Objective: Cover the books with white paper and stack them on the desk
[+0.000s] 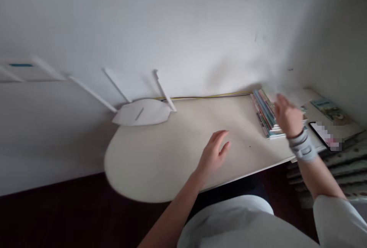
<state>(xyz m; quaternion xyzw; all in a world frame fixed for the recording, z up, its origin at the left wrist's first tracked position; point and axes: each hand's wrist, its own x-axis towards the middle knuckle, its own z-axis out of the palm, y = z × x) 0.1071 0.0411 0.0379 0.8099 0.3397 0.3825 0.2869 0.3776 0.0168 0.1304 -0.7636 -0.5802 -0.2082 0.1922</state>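
My left hand hovers above or rests on the white table; I cannot tell which. Its fingers are stretched out and hold nothing. Farther right, my right hand, with a grey band on the wrist, is over a stack of books. The fingers of that hand look curled, and motion smears them. A pale blur lies just past the fingertips, too faint to name. Coloured spines face left in the stack, and the hand covers part of its right side.
A white router with upright antennas stands at the table's back left. Yellow and black cables run along the wall. Right of the books are a phone and a picture-covered booklet. Patterned fabric hangs near the right edge.
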